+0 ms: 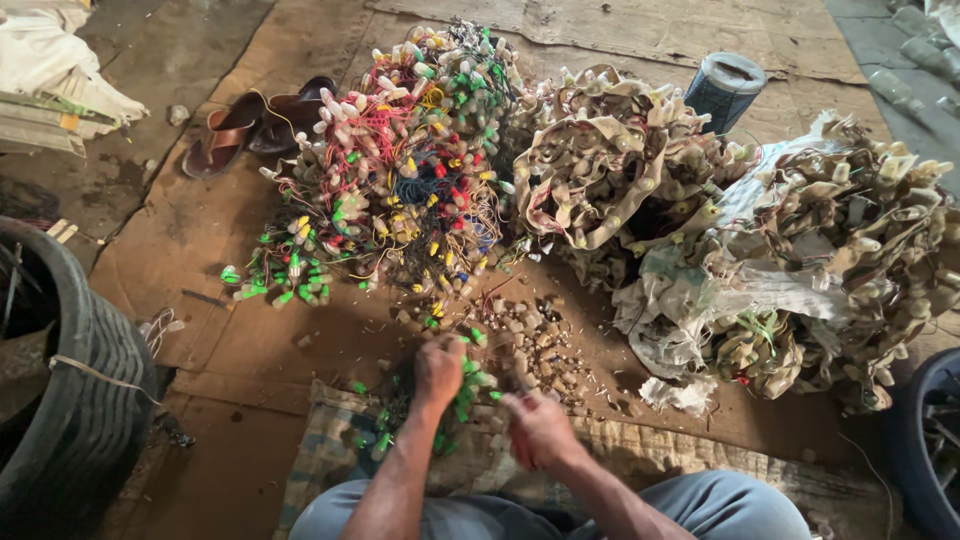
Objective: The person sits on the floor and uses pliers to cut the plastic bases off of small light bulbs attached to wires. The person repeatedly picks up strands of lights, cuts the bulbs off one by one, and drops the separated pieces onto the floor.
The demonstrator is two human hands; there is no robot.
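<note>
My left hand (pixel 438 370) is closed on a small bunch of wired green bulb sockets (pixel 470 392) just in front of my knees. Close beside it, my right hand (pixel 535 428) is blurred and closed; what it grips I cannot make out. Between and beyond my hands lies a scatter of small cut pieces (pixel 528 345) on the cardboard. Farther off sits a big tangle of coloured wires with white, green, yellow and red sockets (pixel 400 165).
Beige tape-bound socket bundles (pixel 610 170) and a torn sack of more (pixel 830 260) fill the right. A dark cylinder (pixel 725 88) stands behind. Brown sandals (pixel 255 125) lie far left. A rubber tub (pixel 70 390) stands at left, a dark bin (pixel 930 440) at right.
</note>
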